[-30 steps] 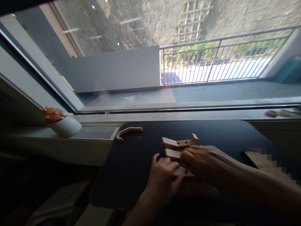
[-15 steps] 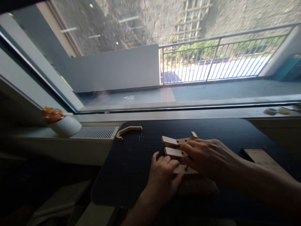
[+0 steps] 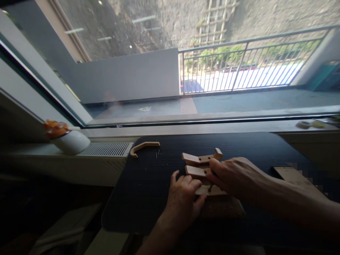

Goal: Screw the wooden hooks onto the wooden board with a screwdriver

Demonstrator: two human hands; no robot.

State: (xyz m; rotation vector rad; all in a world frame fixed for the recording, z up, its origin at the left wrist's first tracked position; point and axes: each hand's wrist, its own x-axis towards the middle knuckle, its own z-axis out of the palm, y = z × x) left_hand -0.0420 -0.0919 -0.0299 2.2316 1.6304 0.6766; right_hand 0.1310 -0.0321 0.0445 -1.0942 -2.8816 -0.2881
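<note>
On the dark table, my left hand [image 3: 184, 194] curls over the left end of the nearest pale wooden piece [image 3: 216, 191], thumb at its near edge and index finger lifted. A small metal screw [image 3: 210, 187] stands up from that piece. My right hand [image 3: 232, 175] is closed above it, fingertips pressed together; whatever they hold is hidden. Behind lie two bent wooden pieces with drilled holes, the middle one [image 3: 195, 171] partly under my right hand and the far wooden hook [image 3: 191, 158], its curled end to the right. Below my hands sits a dark, dim block [image 3: 223, 208].
Another bent wooden hook [image 3: 145, 144] lies at the table's far left, beside thin metal pins [image 3: 158, 153]. A phone-like flat object [image 3: 294, 177] is right of my forearm. A white pot with an orange top [image 3: 73, 141] stands by the radiator [image 3: 106, 149], under the window.
My right hand's fingers have drawn in from a spread pose to a tighter closed one, uncovering more of the far hook. My left hand stays at the near piece.
</note>
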